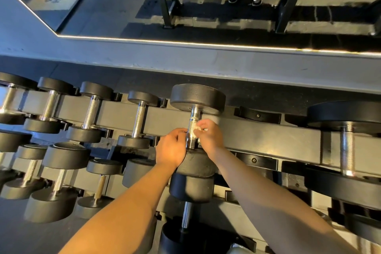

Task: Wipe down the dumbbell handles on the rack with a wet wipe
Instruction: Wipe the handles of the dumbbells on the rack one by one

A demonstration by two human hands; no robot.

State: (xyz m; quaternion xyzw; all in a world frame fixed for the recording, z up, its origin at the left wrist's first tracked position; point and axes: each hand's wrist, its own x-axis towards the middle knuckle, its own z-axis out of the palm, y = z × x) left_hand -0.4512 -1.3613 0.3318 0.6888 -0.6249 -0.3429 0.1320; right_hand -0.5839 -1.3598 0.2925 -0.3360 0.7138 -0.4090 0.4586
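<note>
- Here we find both hands on one dumbbell (197, 97), which lies in the middle of the upper row of the rack (257, 136), its chrome handle (193, 116) running from near to far.
- Our right hand (209, 137) pinches a white wet wipe (193, 133) and presses it against the right side of the handle, about halfway along.
- Our left hand (170, 149) curls its fingers round the handle's left side, gripping it just opposite the wipe.
- Left of this dumbbell we see a row of smaller dumbbells (138, 117); right of it are a black cradle (257, 115) and a much larger dumbbell (347, 146).
- Beyond the rack, on the far side, a mirror (206, 6) reflects dark flooring.
</note>
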